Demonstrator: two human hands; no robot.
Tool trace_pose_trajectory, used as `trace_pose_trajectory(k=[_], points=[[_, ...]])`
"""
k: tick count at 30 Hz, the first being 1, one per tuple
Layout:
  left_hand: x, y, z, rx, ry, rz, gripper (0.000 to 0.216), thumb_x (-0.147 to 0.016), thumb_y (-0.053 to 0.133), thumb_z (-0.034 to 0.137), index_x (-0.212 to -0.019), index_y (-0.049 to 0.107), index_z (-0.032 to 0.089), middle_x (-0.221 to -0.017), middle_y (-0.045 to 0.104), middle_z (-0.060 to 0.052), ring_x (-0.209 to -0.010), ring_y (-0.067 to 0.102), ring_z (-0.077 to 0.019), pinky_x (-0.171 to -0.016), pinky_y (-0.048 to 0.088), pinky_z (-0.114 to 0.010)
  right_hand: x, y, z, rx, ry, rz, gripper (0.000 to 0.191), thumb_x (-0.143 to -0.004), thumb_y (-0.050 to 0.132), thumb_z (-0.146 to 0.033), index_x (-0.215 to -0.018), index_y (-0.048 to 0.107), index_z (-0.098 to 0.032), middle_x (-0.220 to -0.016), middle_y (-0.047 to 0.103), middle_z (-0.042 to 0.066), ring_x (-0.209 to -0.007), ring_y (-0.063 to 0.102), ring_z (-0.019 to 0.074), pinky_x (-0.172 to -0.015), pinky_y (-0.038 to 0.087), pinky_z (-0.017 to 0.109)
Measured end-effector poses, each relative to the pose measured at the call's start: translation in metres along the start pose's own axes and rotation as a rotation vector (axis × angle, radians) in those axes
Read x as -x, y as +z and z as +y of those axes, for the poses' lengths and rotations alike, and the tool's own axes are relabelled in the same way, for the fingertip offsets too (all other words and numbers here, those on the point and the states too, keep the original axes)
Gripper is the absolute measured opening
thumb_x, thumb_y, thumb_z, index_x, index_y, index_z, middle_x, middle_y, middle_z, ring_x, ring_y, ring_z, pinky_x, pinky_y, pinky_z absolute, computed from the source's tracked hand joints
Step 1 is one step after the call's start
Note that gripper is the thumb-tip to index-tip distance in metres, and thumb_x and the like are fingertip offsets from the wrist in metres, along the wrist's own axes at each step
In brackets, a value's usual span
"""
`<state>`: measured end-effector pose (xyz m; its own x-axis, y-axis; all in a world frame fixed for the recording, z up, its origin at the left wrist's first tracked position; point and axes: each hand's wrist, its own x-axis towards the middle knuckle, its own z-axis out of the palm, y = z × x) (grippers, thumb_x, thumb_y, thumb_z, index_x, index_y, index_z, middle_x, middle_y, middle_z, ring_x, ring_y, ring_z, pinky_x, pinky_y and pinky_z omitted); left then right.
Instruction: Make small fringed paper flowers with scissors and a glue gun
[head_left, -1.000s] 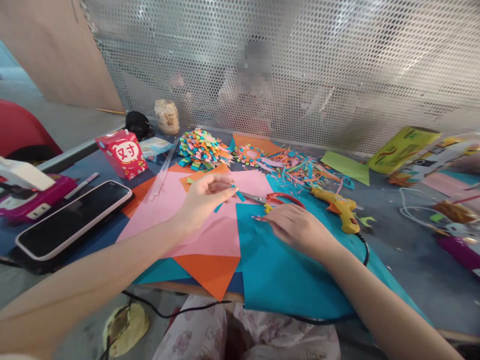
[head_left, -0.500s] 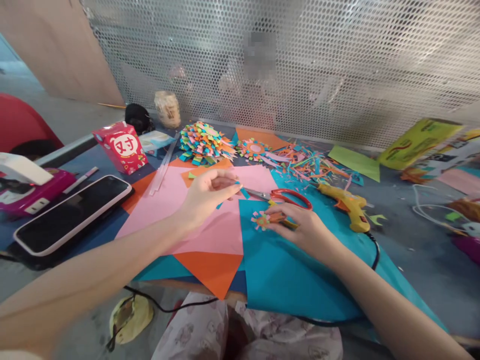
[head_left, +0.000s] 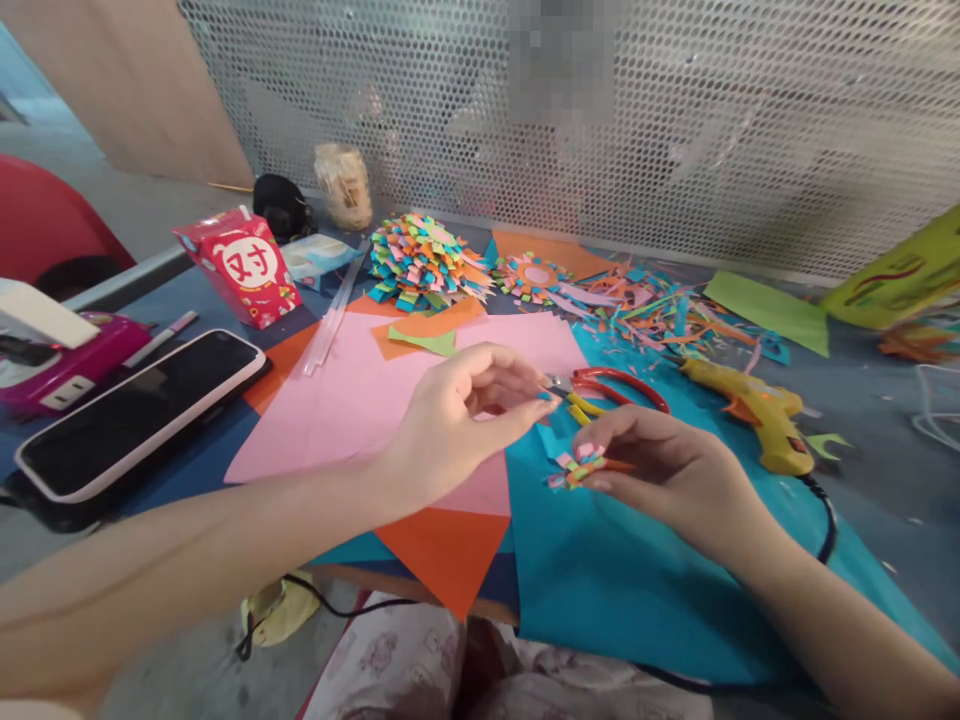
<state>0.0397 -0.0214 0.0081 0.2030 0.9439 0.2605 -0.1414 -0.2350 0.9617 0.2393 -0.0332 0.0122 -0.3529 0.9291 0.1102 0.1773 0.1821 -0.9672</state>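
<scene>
My left hand (head_left: 469, 425) pinches a narrow blue paper strip (head_left: 553, 440), which hangs below the fingertips over the blue sheet. Close beside it, my right hand (head_left: 667, 475) is closed on a small paper flower (head_left: 577, 466) with pink, green, orange and blue petals. The flower is tilted, and its back end is partly covered by the fingers. Just beyond both hands lie red-handled scissors (head_left: 656, 395), their blades partly hidden behind the left fingers. Under the hands are a blue paper sheet (head_left: 600, 580) and a pink paper sheet (head_left: 330, 420).
A yellow glue gun (head_left: 772, 420) lies to the right, its black cord running off the front. Behind are a multicoloured fringed paper ball (head_left: 420, 260), a flat paper flower (head_left: 532, 278) and paper scraps (head_left: 660, 310). A phone (head_left: 142, 415) and a red packet (head_left: 251, 270) lie left.
My left hand has moved right, bringing the blue strip close to the flower. The flower in my right hand has turned from facing me to a tilt. The view has shifted slightly.
</scene>
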Motion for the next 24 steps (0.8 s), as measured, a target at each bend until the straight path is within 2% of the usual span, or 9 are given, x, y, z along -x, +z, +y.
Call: trace_pose_trajectory(k=[11, 20, 24], points=[[0.009, 0.0028, 0.0074, 0.094, -0.021, -0.045, 0.014, -0.075, 0.072, 0.01, -0.08, 0.059, 0.015, -0.08, 0.068, 0.002, -0.073, 0.066, -0.0046, -0.067, 0.053, -0.013, 0.0014, 0.0003, 0.0003, -0.08, -0.006, 0.004, 0.022, -0.059, 0.087, -0.017, -0.073, 0.072, -0.027, -0.07, 0.068, -0.003, -0.065, 0.069, 0.0087, -0.061, 0.056, 0.01], [0.0076, 0.0041, 0.0077, 0.115, -0.014, -0.057, 0.015, -0.074, 0.071, 0.007, -0.079, 0.06, 0.015, -0.078, 0.068, 0.002, -0.072, 0.066, -0.006, -0.066, 0.054, -0.015, 0.0014, -0.0011, 0.0028, -0.046, -0.023, 0.015, 0.021, -0.063, 0.082, -0.015, -0.075, 0.072, -0.03, -0.071, 0.069, -0.005, -0.066, 0.07, 0.0083, -0.063, 0.056, 0.01], [0.0084, 0.0042, 0.0072, 0.125, -0.015, -0.058, 0.015, -0.074, 0.071, 0.008, -0.079, 0.059, 0.016, -0.078, 0.068, 0.002, -0.073, 0.066, -0.0067, -0.067, 0.055, -0.016, 0.0009, -0.0001, 0.0021, -0.035, -0.03, 0.018, 0.018, -0.064, 0.082, -0.019, -0.075, 0.07, -0.029, -0.07, 0.068, -0.004, -0.064, 0.07, 0.0102, -0.062, 0.058, 0.013]])
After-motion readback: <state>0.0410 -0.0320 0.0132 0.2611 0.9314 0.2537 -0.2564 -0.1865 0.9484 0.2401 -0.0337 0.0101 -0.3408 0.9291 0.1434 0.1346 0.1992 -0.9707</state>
